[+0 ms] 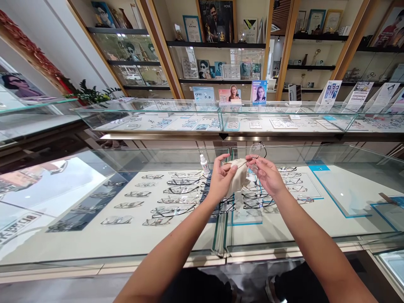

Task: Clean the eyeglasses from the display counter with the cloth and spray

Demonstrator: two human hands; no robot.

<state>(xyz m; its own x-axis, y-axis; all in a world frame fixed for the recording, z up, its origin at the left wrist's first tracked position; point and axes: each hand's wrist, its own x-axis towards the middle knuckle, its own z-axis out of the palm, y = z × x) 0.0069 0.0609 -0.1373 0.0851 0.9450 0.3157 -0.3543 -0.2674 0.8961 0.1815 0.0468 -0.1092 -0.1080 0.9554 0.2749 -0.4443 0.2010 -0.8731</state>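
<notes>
My right hand [267, 173] pinches a pair of thin-framed eyeglasses [257, 150], held up over the glass counter. One lens stands above the fingers and the other hangs below them. In my left hand [221, 176], closed between thumb and fingers, is a cream cleaning cloth [239, 179] that drapes down beneath. The cloth meets a thin temple arm of the glasses between the two hands. A small white spray bottle [204, 164] stands on the counter just beyond my left hand.
Under the glass top of the near display case [126, 248] lie rows of eyeglasses [181, 190]. A second glass showcase [189, 113] runs across behind it, with advertising cards [259, 92] on top. Shelves [217, 44] line the back wall. A plant [91, 93] is at the left.
</notes>
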